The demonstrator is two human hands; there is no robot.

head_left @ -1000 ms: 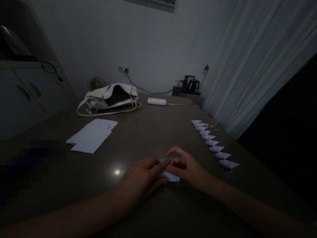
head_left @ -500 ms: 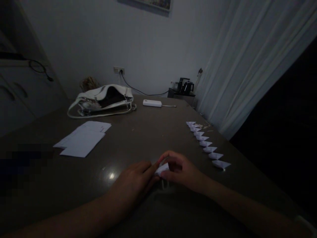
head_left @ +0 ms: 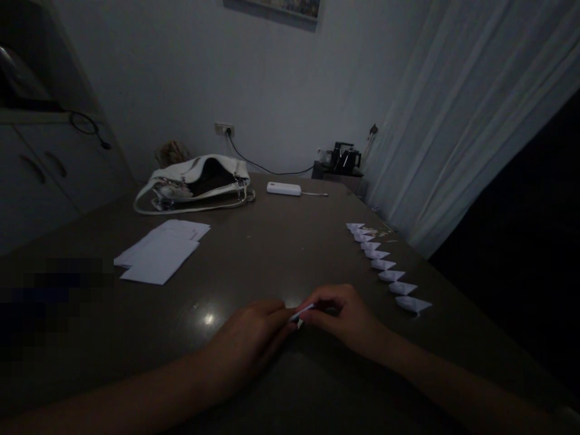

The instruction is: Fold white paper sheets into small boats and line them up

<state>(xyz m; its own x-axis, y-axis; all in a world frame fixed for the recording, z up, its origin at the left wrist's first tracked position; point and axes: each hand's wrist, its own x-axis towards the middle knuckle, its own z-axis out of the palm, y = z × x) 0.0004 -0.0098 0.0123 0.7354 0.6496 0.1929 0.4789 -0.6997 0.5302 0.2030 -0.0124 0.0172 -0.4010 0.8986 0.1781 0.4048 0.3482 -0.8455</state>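
On the dark table (head_left: 272, 254) both my hands meet near the front edge over a small folded white paper (head_left: 301, 313). My left hand (head_left: 251, 335) has its fingers curled and pinches the paper's left end. My right hand (head_left: 339, 314) is closed in a pinch on the paper's right end. Only a thin edge of the paper shows between the fingertips. To the right of my right hand runs a diagonal row of several small folded paper boats (head_left: 385, 266).
A stack of white paper sheets (head_left: 161, 251) lies at the left. A white handbag (head_left: 199, 178) and a white power bank (head_left: 284, 188) with a cable sit at the back. A kettle (head_left: 347, 158) stands on a side stand. A curtain (head_left: 453, 121) hangs at the right.
The paper, flat on the table a second ago, has been lifted and squeezed thin between both hands. The hands have closed tighter on it.
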